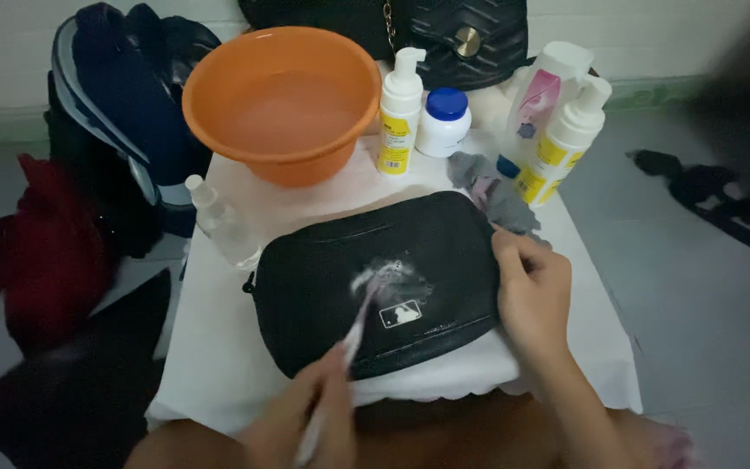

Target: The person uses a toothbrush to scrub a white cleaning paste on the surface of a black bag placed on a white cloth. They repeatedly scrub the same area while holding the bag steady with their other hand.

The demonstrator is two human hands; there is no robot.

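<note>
The left hand (305, 417) gripped a toothbrush (353, 334), its head on white foam (390, 278) atop the black pouch (375, 287). The right hand (533, 291) clasped the pouch's right edge. Beyond the hands stood an orange basin (281, 100) and pump bottles (399, 108).

The pouch (375, 282) lies in the middle of the table (219, 365), near its front edge. Behind it, at the back left corner, sits the basin (281, 100). The pump bottle (399, 113) and jar (443, 122) stand right of the basin. Your toothbrush (353, 334) touches the pouch. A small bottle (219, 221) lies by the left edge.
</note>
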